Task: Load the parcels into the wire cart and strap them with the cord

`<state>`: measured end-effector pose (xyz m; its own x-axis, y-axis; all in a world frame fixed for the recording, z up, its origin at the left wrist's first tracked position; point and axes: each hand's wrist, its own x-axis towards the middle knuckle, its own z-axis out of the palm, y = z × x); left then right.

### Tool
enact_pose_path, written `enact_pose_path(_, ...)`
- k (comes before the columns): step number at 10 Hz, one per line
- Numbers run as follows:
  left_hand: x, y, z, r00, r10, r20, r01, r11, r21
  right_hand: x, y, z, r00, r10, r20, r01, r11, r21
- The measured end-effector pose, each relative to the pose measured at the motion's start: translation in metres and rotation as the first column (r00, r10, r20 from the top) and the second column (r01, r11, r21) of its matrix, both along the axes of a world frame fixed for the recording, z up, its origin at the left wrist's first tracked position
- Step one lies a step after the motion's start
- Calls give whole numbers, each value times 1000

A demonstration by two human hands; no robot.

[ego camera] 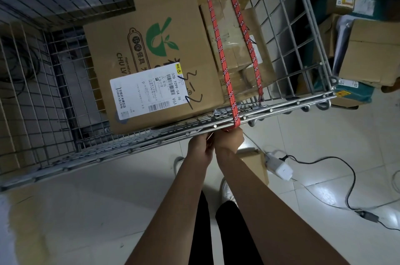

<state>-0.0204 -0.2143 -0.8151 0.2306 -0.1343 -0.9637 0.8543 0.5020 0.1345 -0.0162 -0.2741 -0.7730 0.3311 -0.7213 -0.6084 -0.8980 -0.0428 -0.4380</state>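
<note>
Red cord | lengthwise over parcels | both hands at rail

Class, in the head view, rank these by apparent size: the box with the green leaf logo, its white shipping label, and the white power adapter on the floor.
Largest to smallest:
1. box with the green leaf logo
2. white shipping label
3. white power adapter

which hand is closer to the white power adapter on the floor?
Right. The right hand is at the cart rim, up-left of the adapter; the left hand sits beyond it, farther left.
</note>
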Motion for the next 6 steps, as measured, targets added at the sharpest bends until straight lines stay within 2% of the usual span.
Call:
enact_pose_path(1,-3,3,-2,1000,15,-3,-15,999,-43,-6,5,1,997,-63,53,62,998,33)
enact_pose_path(3,-2,5,-2,1000,18,4,-18,999,-43,-8,5,3,992,-76,98,69,995,66)
enact_pose_path(4,-3,6,2,1000,5,-3,-5,999,-34,-12,5,6,984,-57,170,40,994,101)
enact_pose_path(5,-6,6,6,999,0,37,3,998,-57,-23,1,9,968,-73,240,42,990,133)
enact_pose_path(6,-13,10,9,998,31,61,-27,998,-64,-34,-2,16,967,-76,243,34,985,169)
